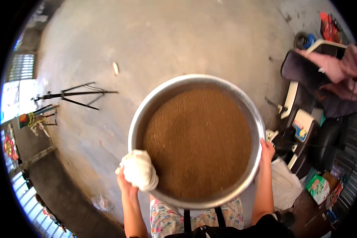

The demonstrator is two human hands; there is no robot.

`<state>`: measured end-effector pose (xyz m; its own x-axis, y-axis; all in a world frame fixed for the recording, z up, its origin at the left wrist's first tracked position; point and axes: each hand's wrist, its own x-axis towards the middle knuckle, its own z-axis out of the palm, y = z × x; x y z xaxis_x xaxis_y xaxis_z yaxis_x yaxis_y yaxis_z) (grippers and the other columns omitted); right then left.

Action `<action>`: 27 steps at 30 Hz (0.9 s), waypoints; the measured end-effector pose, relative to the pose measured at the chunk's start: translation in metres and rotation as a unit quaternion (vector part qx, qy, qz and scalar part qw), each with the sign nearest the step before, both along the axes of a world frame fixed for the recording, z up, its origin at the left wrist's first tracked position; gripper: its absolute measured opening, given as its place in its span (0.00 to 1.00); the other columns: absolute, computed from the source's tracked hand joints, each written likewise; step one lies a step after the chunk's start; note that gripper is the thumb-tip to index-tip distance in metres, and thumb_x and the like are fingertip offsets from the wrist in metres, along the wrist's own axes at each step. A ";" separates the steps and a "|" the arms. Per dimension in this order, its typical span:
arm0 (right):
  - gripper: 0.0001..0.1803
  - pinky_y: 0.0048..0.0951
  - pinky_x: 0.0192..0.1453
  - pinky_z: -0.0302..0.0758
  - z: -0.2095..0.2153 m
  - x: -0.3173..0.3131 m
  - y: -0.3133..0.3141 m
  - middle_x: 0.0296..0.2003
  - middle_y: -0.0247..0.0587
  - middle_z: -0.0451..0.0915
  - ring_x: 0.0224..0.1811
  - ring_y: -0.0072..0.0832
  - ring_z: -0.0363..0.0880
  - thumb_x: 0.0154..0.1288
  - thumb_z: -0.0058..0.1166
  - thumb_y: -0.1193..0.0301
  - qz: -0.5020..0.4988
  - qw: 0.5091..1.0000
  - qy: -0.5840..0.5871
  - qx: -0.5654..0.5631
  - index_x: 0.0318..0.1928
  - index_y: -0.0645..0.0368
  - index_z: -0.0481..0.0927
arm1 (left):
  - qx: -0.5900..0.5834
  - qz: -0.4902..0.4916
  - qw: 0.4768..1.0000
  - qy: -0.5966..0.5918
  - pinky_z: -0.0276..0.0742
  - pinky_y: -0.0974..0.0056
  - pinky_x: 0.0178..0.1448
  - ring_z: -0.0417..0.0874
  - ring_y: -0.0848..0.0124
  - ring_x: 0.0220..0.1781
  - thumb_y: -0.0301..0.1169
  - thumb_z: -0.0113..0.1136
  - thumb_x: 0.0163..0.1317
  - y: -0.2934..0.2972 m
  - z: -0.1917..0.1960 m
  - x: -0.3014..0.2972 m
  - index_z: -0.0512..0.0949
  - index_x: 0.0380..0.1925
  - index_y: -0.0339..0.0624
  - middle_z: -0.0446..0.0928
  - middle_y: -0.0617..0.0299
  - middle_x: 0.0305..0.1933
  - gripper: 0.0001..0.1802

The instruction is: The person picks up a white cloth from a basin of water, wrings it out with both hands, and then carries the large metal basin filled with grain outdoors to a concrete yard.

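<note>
I look down into a large round metal basin point(168, 93) held in front of me, filled with brown grain point(197, 142). My left hand point(125, 184) grips the basin's near left rim through a white cloth point(138, 169) bunched over the edge. My right hand point(267, 151) clasps the right rim, fingers curled on the metal. Both forearms come up from the lower edge.
Below the basin lies a grey concrete floor point(154, 39). A folded black tripod point(73, 95) lies at the left. At the right stand dark chairs draped with pink cloth point(333, 67), boxes and a white bag point(285, 184). A small scrap point(115, 68) lies on the floor.
</note>
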<state>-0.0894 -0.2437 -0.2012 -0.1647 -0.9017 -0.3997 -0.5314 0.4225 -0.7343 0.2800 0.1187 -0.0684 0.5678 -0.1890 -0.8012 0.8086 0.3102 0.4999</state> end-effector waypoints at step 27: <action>0.12 0.25 0.34 0.68 0.361 0.386 -0.105 0.27 0.35 0.78 0.29 0.21 0.72 0.53 0.58 0.72 0.057 0.978 -0.116 -0.161 0.35 0.69 0.79 | -0.246 0.065 0.959 -0.122 0.72 0.54 0.56 0.76 0.57 0.50 0.33 0.37 0.61 -0.024 0.274 0.316 0.68 0.48 0.32 0.73 0.49 0.49 0.20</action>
